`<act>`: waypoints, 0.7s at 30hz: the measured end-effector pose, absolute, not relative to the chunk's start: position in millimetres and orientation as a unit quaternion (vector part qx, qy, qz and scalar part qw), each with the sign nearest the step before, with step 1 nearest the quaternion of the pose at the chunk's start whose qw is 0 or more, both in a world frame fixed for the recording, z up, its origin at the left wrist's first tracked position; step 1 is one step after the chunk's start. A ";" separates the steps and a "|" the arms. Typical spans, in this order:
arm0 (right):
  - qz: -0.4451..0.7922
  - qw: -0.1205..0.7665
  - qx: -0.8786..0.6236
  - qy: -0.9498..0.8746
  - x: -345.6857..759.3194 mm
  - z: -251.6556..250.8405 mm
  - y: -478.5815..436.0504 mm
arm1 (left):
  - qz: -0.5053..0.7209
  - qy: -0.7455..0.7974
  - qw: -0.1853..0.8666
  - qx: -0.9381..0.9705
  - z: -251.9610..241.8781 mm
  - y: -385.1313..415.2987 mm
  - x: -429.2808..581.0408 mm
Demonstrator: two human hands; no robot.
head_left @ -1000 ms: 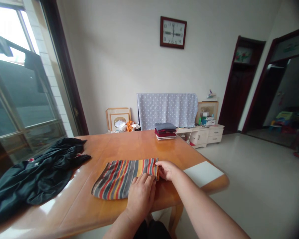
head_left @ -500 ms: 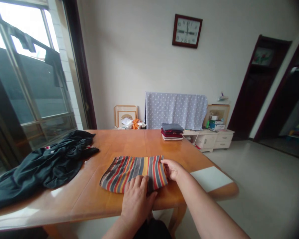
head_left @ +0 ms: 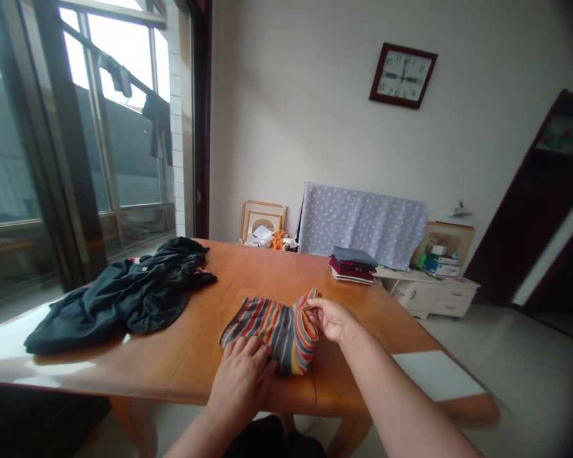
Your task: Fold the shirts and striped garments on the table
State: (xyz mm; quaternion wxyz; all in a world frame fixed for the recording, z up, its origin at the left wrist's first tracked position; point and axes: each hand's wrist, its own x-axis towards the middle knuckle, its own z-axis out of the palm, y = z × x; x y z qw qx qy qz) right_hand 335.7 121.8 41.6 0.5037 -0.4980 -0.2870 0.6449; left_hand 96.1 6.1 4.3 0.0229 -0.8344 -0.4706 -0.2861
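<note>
A striped cloth (head_left: 272, 326) in red, grey, yellow and blue lies folded on the wooden table (head_left: 210, 356) in front of me. My right hand (head_left: 330, 319) pinches its right end and holds that end lifted and curled over to the left. My left hand (head_left: 241, 375) lies flat with fingers spread on the near edge of the cloth, pressing it down.
A heap of black clothing (head_left: 124, 296) lies on the table's left part. A stack of folded garments (head_left: 352, 264) sits at the far edge. A white sheet (head_left: 437, 375) lies at the table's right corner. A window is left, a low cabinet (head_left: 430, 292) behind.
My right hand has raised the cloth's right end off the table and brought it leftward, so the cloth looks shorter. My left hand stays on the near edge. The camera has turned left.
</note>
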 end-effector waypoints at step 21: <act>0.656 0.404 -0.540 -0.339 182.2 17.5 153.0 | -0.320 -0.435 -0.045 -0.841 -19.1 1.1 56.9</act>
